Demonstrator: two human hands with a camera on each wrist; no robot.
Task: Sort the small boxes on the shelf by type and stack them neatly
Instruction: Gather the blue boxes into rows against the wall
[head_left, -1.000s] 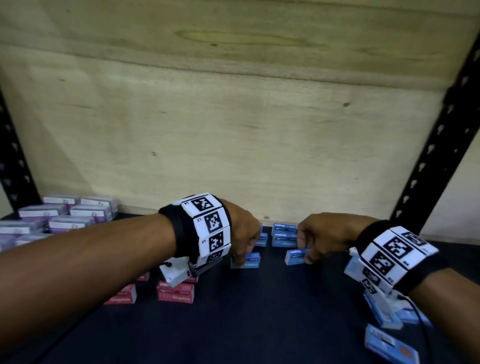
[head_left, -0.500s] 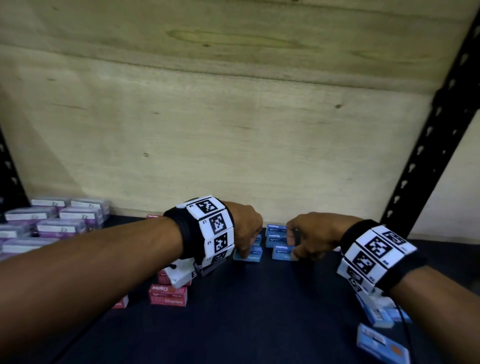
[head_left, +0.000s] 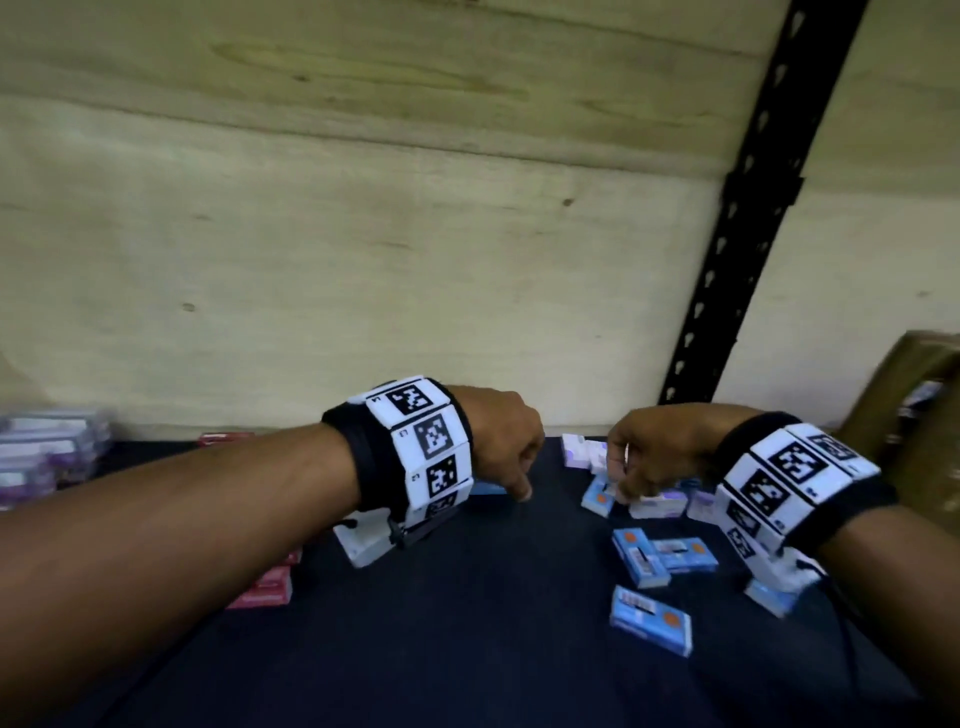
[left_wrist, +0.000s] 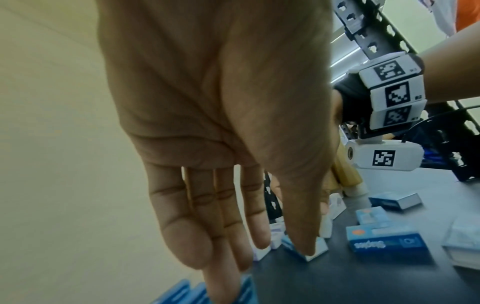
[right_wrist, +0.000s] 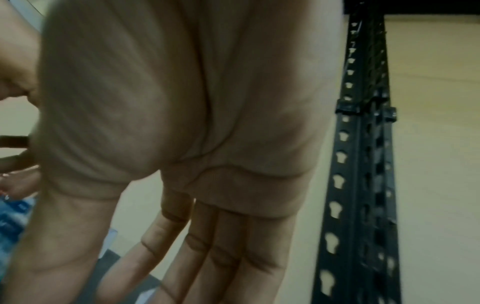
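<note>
With fingers straight and holding nothing, the right hand (head_left: 657, 447) hovers nearest the loose blue boxes (head_left: 662, 556) scattered askew just below it on the shelf (head_left: 493, 623), while the left hand (head_left: 501, 441), also spread, hangs left of them.

Matt dark shelf (head_left: 467, 649); apparently plywood wall (head_left: 363, 260).

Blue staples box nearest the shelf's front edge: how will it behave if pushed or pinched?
The blue staples box lies flat on its broad face, so it will probably slide, not tip or roll. The dark shelf surface looks smooth, so a push may skid it. It looks like stiff card, so pinching its narrow sides should likely hold.
</note>
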